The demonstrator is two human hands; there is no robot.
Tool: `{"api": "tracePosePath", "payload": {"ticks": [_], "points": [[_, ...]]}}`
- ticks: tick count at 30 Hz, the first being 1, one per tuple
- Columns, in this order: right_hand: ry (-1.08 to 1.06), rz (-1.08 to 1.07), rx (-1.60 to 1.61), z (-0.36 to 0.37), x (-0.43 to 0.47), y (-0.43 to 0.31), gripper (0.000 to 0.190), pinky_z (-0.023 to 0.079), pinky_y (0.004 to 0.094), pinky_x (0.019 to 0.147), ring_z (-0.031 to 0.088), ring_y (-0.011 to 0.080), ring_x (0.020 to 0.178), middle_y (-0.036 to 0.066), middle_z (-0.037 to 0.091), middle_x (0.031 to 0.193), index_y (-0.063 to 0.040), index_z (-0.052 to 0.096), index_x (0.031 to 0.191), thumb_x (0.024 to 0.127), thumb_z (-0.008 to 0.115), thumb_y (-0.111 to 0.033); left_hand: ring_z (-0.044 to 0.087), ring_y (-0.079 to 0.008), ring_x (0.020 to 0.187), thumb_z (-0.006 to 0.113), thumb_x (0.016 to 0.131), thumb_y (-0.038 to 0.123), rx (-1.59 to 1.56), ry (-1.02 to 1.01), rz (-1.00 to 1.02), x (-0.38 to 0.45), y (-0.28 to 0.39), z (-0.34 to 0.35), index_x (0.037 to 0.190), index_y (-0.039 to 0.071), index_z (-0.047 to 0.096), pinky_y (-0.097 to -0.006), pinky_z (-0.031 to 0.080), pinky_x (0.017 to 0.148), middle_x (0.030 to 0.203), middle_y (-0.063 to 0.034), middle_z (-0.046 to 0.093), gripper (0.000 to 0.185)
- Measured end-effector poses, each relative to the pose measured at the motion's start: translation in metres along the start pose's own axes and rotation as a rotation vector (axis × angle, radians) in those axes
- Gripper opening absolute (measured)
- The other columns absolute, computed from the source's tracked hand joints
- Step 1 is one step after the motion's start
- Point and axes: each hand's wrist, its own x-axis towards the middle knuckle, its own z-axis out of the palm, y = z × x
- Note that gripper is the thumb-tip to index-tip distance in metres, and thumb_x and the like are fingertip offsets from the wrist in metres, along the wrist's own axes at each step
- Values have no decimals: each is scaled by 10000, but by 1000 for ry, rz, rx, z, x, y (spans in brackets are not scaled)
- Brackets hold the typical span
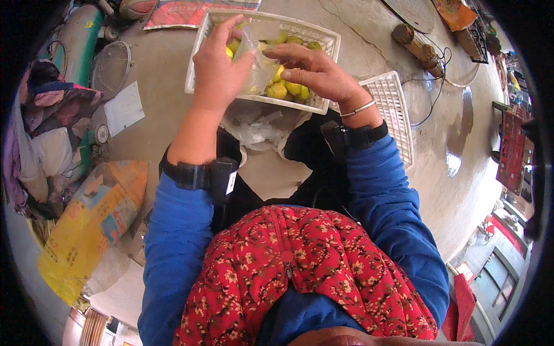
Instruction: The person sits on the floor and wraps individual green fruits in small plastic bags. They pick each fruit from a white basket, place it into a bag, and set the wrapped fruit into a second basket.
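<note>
A white plastic crate (335, 47) stands before me with yellow-green fruits (293, 88), perhaps pears, in it. Over the crate, my left hand (221, 65) holds a clear plastic bag (258, 71) between thumb and fingers. My right hand (318, 73) is at the bag's right side, thumb and fingers apart and curved; a bracelet is on that wrist. Whether its fingertips touch the bag is hard to tell. Crumpled clear plastic bags (259, 129) lie between my feet, below the crate's near edge.
A second white crate (394, 114) lies at the right of my knee. At left are a green cylinder (80, 43), piled cloths (52, 142) and a yellow printed sack (86, 233). A motor-like device (417, 51) with cables lies at the upper right, near wet floor.
</note>
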Motion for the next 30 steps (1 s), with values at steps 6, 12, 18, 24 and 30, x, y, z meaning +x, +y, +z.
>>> {"api": "tracePosePath", "payload": {"ticks": [6, 12, 18, 24, 30], "points": [[67, -2, 72, -7, -8, 8, 425, 436, 339, 1017, 542, 200, 1152, 58, 588, 1294, -58, 558, 1318, 904, 622, -130, 638, -85, 753, 669, 847, 51, -229, 90, -203, 4, -5, -4, 976, 38, 721, -252, 511, 725, 835, -24, 710, 139], [94, 1, 38, -10, -8, 6, 425, 448, 326, 994, 542, 181, 1105, 53, 588, 1287, -58, 556, 1322, 908, 622, -134, 622, -111, 791, 715, 827, 78, -279, 133, -314, 9, -12, -15, 1052, 35, 689, -261, 516, 749, 877, -46, 681, 231], [-6, 0, 127, -1, -3, -1, 448, 438, 316, 986, 520, 165, 1097, 52, 573, 1296, -42, 542, 1332, 899, 630, -116, 570, -172, 978, 838, 716, 224, -379, -161, -268, -1, -5, -6, 1343, 68, 470, -318, 513, 823, 1161, -113, 561, 743], [-104, 32, 258, 7, -1, -4, 498, 386, 326, 1038, 513, 184, 1119, 50, 556, 1333, -69, 525, 1364, 890, 651, -156, 611, -96, 758, 737, 808, 116, -285, -21, -301, 8, -24, -21, 1061, 31, 670, -278, 516, 725, 878, -40, 682, 276], [120, 26, 203, 4, 5, 6, 477, 413, 312, 1013, 538, 172, 1123, 72, 587, 1272, -48, 547, 1335, 877, 649, -136, 599, -79, 710, 699, 840, 65, -268, 216, -367, 11, -36, -39, 931, 0, 697, -241, 493, 671, 800, -19, 672, 113]]}}
